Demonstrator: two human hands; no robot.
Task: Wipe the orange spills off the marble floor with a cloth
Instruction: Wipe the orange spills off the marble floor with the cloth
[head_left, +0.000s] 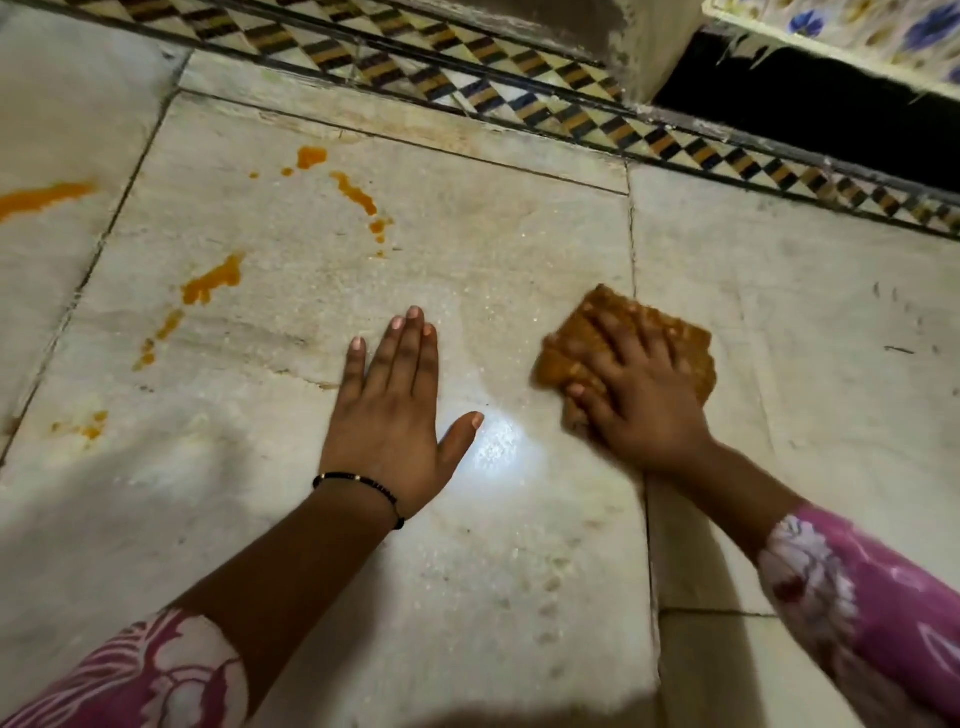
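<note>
From your head camera you look down on a pale marble floor (519, 545). Your left hand (395, 410) lies flat on it, palm down, fingers stretched out straight and close together, thumb spread to the side; it has hold of nothing. A thin black bracelet (358, 486) circles that wrist.

Your right hand (639, 395) presses down on an orange-brown cloth (670, 332), just to the right of the left hand. The fingers are spread across the top of the cloth rather than curled round it, so the hand pins it to the floor; the cloth is folded into a rough square and lies across a joint between two slabs. The hand looks slightly blurred.

The orange spills lie well away from the cloth, up and to the left of your left hand. A blob and a streak (353, 189) sit toward the top of the slab, a larger splash (213, 280) lies below them with a thinner trail running down from it, a faint smear (91, 428) shows near the left joint, and one long streak (41, 200) marks the next slab at the left edge.

A bright patch of light (498, 447) shines on the floor between your hands. A patterned tile border (571, 117) runs along the top, and your pink flowered sleeves (857, 597) show at the bottom corners.
</note>
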